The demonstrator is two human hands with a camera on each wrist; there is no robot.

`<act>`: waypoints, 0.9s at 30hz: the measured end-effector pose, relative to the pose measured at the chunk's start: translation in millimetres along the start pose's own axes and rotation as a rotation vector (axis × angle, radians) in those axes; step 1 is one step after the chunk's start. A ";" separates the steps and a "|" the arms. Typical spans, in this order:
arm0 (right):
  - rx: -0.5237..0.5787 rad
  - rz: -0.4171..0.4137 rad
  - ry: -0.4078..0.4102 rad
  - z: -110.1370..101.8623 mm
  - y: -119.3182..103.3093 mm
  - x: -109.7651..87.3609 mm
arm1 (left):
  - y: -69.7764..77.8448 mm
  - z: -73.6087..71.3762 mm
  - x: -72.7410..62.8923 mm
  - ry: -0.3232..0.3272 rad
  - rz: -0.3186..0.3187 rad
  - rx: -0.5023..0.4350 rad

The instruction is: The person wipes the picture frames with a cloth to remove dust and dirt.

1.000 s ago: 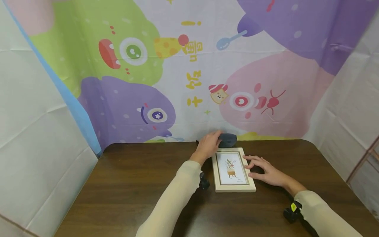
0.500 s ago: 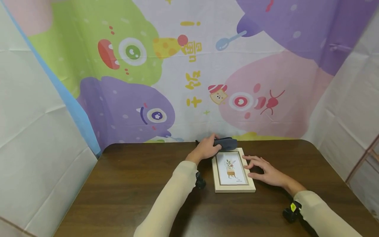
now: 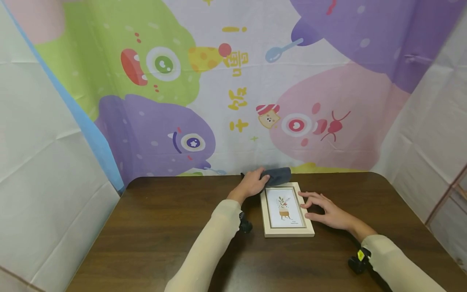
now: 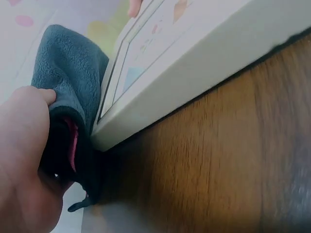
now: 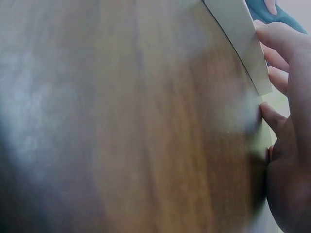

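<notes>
A cream-coloured picture frame (image 3: pixel 288 232) with a potted-plant print lies flat on the brown table. My left hand (image 3: pixel 251 183) grips a folded dark blue-grey cloth (image 3: pixel 279 176) at the frame's far edge. Up close in the left wrist view, the fuzzy cloth (image 4: pixel 73 68) hangs against the frame's end, with a strip of pink and a small dark loop showing. The thumb lies over its near fold; the other fingers are mostly hidden. My right hand (image 3: pixel 330 211) rests its spread, slightly bent fingertips along the frame's right side, the thumb lower down on that same side.
The wooden table (image 3: pixel 153 239) extends to both sides of the frame. A cartoon-printed curtain (image 3: pixel 233 154) hangs right behind its far edge, and pale cloth walls (image 3: pixel 54 170) flank it. Small black cameras are strapped to both wrists.
My left hand has shifted slightly left and toward me, its thumb now on the near side of the cloth, which has turned and spread along the frame's top. The right hand stays put.
</notes>
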State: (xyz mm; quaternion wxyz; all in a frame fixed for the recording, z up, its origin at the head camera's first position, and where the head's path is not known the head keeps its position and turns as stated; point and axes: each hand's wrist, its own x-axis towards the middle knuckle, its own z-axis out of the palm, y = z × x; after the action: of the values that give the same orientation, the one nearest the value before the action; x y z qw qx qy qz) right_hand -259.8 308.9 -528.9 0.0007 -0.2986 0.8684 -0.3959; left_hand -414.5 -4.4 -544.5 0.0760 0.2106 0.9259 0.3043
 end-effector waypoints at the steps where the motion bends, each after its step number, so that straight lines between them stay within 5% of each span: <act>1: 0.000 0.003 0.000 -0.2 0.0 -0.2 | 1.3 0.6 0.4 0.005 -0.006 -0.007; 27: -0.008 -0.001 -0.003 0.2 0.6 -0.9 | 33.9 18.9 22.7 -0.006 -0.037 0.032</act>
State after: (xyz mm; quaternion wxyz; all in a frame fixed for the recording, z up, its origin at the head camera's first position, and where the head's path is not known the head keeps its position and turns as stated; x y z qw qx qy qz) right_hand -259.3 309.6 -529.6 0.0004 -0.2997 0.8697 -0.3922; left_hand -418.3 40.1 -539.7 0.0809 0.1955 0.9342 0.2871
